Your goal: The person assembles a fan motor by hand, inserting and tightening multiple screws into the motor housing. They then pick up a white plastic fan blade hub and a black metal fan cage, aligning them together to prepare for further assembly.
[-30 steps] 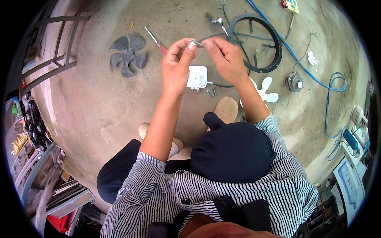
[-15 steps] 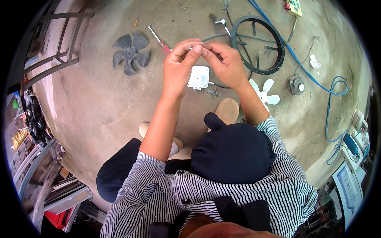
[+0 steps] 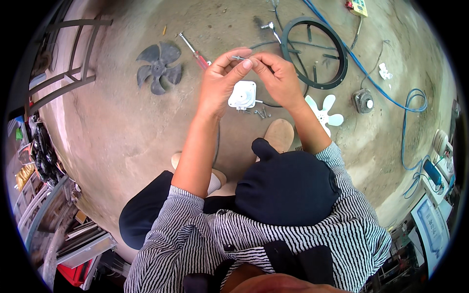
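Between the fingertips of both hands is a small metal screw (image 3: 238, 58), its tip poking out past the left thumb. My left hand (image 3: 225, 73) pinches it from one side, and my right hand (image 3: 275, 73) meets it from the other, fingertips touching. Below the hands a white square fan motor (image 3: 243, 95) lies on the floor with a dark cable. Several loose screws (image 3: 262, 113) are scattered by its lower edge. A red-handled screwdriver (image 3: 195, 52) lies just beyond my left hand, partly hidden by it.
A dark fan blade (image 3: 159, 68) rests at left, a pale fan blade (image 3: 323, 115) at right. Beyond my right hand lie a black ring frame (image 3: 344, 61) and a ratchet wrench (image 3: 273, 30). Farther right are an old motor (image 3: 363, 101) and blue cable (image 3: 383, 97).
More of the screw now shows between my fingertips. Both hands stay joined in nearly the same place; the view has shifted slightly.
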### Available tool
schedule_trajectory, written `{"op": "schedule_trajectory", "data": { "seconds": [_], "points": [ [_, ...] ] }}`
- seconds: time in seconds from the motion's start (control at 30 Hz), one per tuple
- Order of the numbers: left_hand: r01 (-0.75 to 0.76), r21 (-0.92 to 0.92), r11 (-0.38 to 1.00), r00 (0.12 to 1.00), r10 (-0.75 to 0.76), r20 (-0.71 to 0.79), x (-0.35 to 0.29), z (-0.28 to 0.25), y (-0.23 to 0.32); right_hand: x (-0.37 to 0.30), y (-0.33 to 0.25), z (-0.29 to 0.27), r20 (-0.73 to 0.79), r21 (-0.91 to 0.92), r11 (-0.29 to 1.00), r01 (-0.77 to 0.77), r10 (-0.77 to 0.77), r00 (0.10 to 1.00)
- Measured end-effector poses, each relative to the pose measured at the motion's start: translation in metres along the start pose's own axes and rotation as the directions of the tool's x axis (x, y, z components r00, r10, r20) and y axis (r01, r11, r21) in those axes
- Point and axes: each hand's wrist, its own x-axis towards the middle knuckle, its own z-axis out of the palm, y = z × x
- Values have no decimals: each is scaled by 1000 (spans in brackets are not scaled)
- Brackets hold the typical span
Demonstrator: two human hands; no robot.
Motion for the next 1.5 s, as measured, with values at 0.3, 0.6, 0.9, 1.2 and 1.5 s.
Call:
{"op": "schedule_trajectory", "data": {
  "seconds": [0.3,0.6,0.9,1.2,1.5],
  "points": [
    [-9,-2,1000,991,8,-133,10,-16,-17,1,-3,-4,65,106,990,-97,90,994],
    [-118,15,993,991,117,59,2,0,-3,-5,-12,-1,69,-35,995,-90,93,993],
    [-93,33,995,994,95,-61,11,-22,-21,2,-13,-11,-25,45,999,-21,22,999],
    [-93,3,996,996,93,-3,3,2,-2,-4,-13,-1,12,96,995,-15,14,1000],
    [-111,-35,993,993,112,29,1,-6,-5,-1,-11,-9,17,-14,999,-30,30,999]
  ]
}}
